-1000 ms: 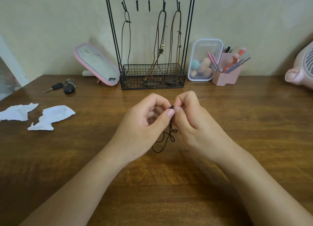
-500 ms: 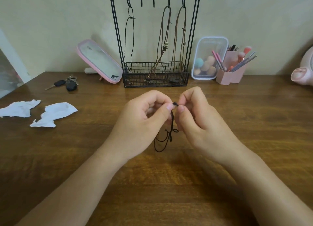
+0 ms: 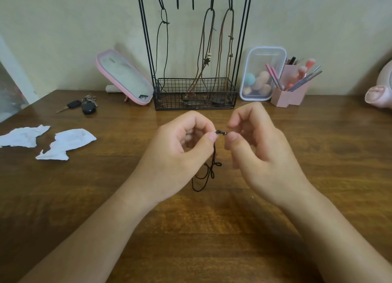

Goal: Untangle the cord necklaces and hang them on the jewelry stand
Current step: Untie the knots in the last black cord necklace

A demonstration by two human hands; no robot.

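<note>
Left hand (image 3: 176,153) pinches the thin black cord necklace (image 3: 209,172) between thumb and forefinger. My right hand (image 3: 263,155) pinches the same small knotted stretch from the other side, the two grips just apart above the middle of the brown wooden table (image 3: 212,240). Below them the cord hangs in loose crossed loops, and its lowest part seems to reach the tabletop.

My worry is the pull. If I draw the hands straight apart, the knot may cinch tighter rather than open. Twisting either wrist could wind the dangling loops around each other.

At the far side, the tall black wire jewelry stand (image 3: 169,100) carries a black cord (image 3: 164,23) on its left hook and brown cords (image 3: 209,55) on the right hooks. Two middle hooks look free. A careless reach there could snag those hanging cords.
</note>
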